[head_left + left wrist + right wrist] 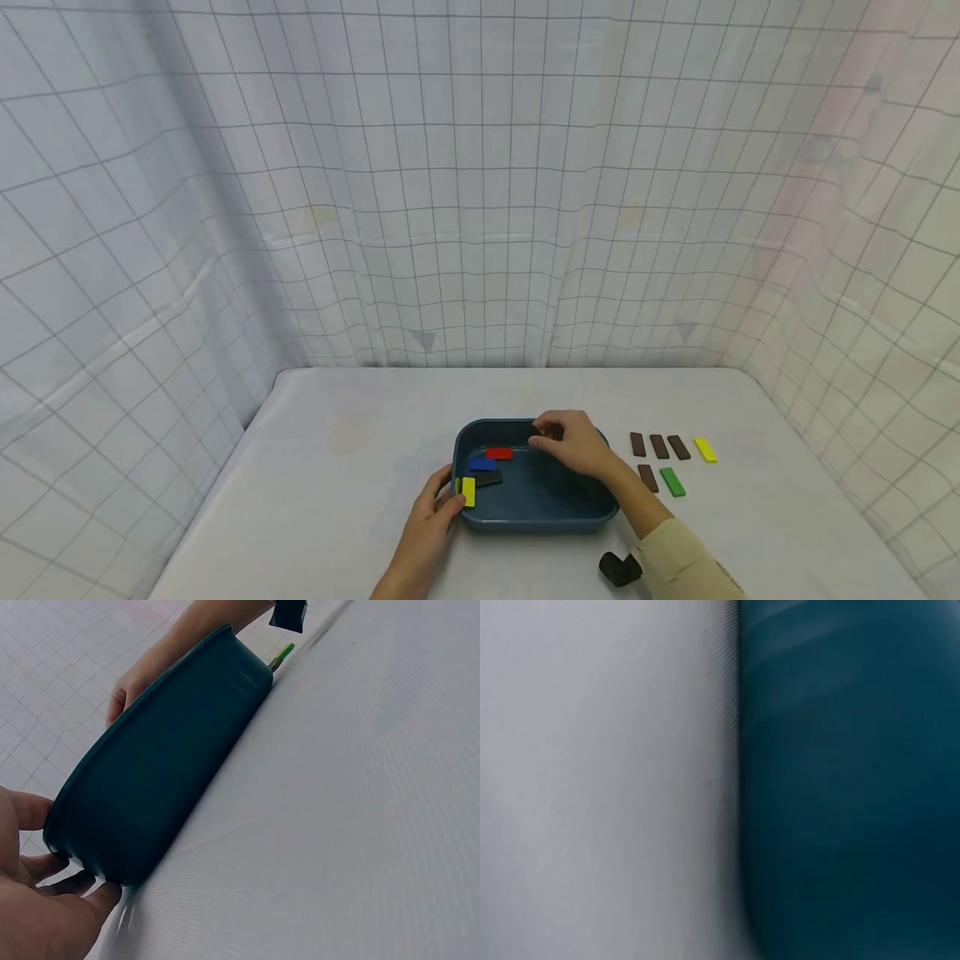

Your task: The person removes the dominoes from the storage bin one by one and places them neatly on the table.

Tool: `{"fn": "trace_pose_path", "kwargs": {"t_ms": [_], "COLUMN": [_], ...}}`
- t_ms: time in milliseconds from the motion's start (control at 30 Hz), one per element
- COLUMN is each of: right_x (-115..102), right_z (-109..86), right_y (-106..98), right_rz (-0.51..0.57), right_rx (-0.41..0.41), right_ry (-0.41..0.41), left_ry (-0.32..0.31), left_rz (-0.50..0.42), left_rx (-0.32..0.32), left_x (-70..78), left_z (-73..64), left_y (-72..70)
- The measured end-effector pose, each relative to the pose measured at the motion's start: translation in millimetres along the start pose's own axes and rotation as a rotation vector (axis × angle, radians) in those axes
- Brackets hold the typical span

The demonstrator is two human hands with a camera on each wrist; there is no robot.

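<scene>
A dark blue-green plastic basin (540, 526) stands on the white table. My left hand (431, 518) grips its left end, thumb at the rim and fingers against the outer wall; the left wrist view shows these fingers (102, 897) from outside. Over the basin's far right part, my right hand (572, 443) pinches a small dark block (534, 431), mostly hidden by the fingers. Inside the basin's left half lie a red block (498, 453), a blue block (482, 464), a black block (489, 477) and a yellow block (468, 492). The right wrist view shows only the basin's outer wall (855, 780) and white cloth.
Right of the basin lie several brown blocks (659, 447), a green block (672, 482) and another yellow block (705, 450). A black device (620, 569) sits by my right sleeve (686, 560). White grid-patterned curtains (495, 208) enclose the table's back and sides.
</scene>
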State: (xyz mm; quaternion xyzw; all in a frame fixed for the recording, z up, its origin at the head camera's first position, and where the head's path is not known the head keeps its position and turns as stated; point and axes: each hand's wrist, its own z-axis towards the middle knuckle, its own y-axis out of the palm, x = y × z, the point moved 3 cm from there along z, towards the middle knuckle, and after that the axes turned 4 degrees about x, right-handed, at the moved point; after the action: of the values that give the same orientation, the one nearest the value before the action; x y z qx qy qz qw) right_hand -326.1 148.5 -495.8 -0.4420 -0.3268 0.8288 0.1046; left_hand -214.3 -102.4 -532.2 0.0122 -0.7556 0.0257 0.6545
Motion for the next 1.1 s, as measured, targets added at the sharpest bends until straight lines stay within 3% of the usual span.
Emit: {"fn": "trace_pose_path", "kwargs": {"t_ms": [200,367,467,767,1100], "right_x": [-0.3,1.6,3.8,9.5,33.8], "right_z": [-1.2,-0.4,-2.4,-23.4,-64.4], "right_y": [-4.4,-11.7,-18.4,-54.7,-100.7], "right_rz": [0.080,0.248,0.296,0.231,0.166], "right_rx": [0.072,0.150,0.183,0.224,0.218], "right_ry": [0.028,0.143,0.191,0.250,0.358], "left_ry": [0.008,-0.004,-0.007,0.004,-0.003], "left_rz": [-0.005,-0.009,-0.004,0.012,0.010], "left_rx": [-0.006,0.009,0.015,0.023,0.021], "left_x": [-1.2,-1.1,-0.4,3.4,2.7], "left_z": [-1.7,-4.1,-4.8,-6.7,-7.3], "left_y": [-1.7,-1.9,-0.9,1.0,1.4]}}
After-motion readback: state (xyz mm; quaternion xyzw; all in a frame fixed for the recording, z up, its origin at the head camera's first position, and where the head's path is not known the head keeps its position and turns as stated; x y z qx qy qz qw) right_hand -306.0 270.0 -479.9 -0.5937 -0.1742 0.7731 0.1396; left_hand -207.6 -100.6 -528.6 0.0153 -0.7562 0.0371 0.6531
